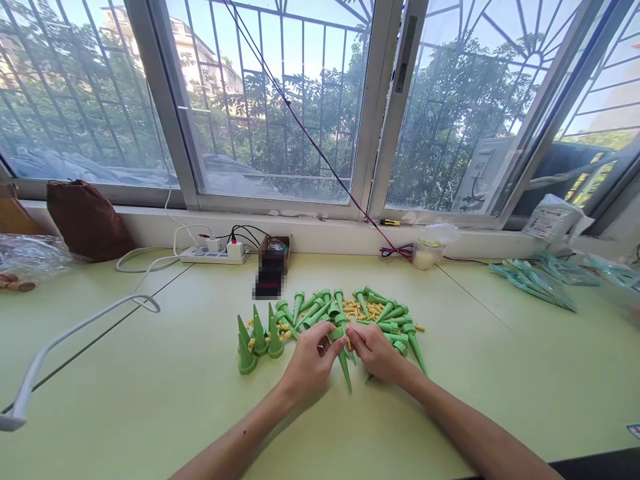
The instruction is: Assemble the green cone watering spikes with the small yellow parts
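My left hand [309,357] is closed around the wide ribbed head of a green plastic plant-watering spike [345,372], its tip pointing down toward me. Right beside that head, the fingers of my right hand [379,351] are pinched together. A yellowish bit shows by the right fingertips, but I cannot make out what they hold. Behind both hands lies a heap of green spikes [317,313] with a pile of small yellow pegs [354,309] among them. To the left, several spikes [259,337] stand upright on their wide heads, with yellow pegs near them.
The pale green table [150,373] runs to a windowsill. At the back are a power strip [213,255], a small box [286,250] and a bagged container [427,253]. A white cable-like arm [60,347] crosses the left. Clear plastic packets [533,281] lie right; a brown bag [87,220] stands left.
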Demonstrator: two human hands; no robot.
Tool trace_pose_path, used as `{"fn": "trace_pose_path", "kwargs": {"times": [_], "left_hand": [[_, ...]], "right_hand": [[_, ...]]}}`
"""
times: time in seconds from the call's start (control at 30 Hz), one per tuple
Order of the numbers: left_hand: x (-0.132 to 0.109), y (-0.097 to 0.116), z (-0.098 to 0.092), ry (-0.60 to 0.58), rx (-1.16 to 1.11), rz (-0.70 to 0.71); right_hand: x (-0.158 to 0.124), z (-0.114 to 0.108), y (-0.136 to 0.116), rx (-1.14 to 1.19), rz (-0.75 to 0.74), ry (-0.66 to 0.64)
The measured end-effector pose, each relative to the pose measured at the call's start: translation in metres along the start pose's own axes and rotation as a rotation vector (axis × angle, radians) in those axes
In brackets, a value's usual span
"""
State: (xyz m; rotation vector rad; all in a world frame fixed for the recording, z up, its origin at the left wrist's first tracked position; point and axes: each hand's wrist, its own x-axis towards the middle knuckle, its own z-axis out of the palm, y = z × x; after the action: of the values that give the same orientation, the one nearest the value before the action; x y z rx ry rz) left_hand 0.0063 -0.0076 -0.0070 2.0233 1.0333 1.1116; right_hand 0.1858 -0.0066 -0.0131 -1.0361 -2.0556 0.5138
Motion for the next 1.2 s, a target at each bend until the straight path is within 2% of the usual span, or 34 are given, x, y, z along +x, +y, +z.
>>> {"fn": "trace_pose_path", "kwargs": {"times": [0.23, 0.43, 0.53, 0.63, 0.83, 1.03, 1.2], "left_hand": [[-0.004, 0.004, 0.0, -0.016, 0.064, 0.112], [-0.006, 0.008, -0.001, -0.007, 0.094, 0.191], [-0.006, 0.008, -0.001, 0.002, 0.085, 0.196], [-0.004, 0.008, -0.002, 0.013, 0.062, 0.163], [0.004, 0.007, -0.003, 0.073, -0.06, 0.01], [0.006, 0.01, -0.007, -0.003, -0.353, -0.224], [0.008, 0.01, -0.008, -0.016, -0.439, -0.279]], "right_hand": [[0.0, -0.001, -0.004, 0.138, 0.085, -0.03], [-0.001, 0.005, -0.002, 0.488, 0.271, -0.062], [-0.001, 0.009, 0.001, 0.615, 0.314, -0.079], [0.0, 0.011, 0.002, 0.563, 0.289, -0.048], [0.0, 0.002, -0.01, 0.29, 0.145, 0.031], [-0.001, -0.007, -0.014, 0.203, 0.039, 0.006], [-0.003, -0.007, -0.011, 0.148, -0.005, 0.006]]}}
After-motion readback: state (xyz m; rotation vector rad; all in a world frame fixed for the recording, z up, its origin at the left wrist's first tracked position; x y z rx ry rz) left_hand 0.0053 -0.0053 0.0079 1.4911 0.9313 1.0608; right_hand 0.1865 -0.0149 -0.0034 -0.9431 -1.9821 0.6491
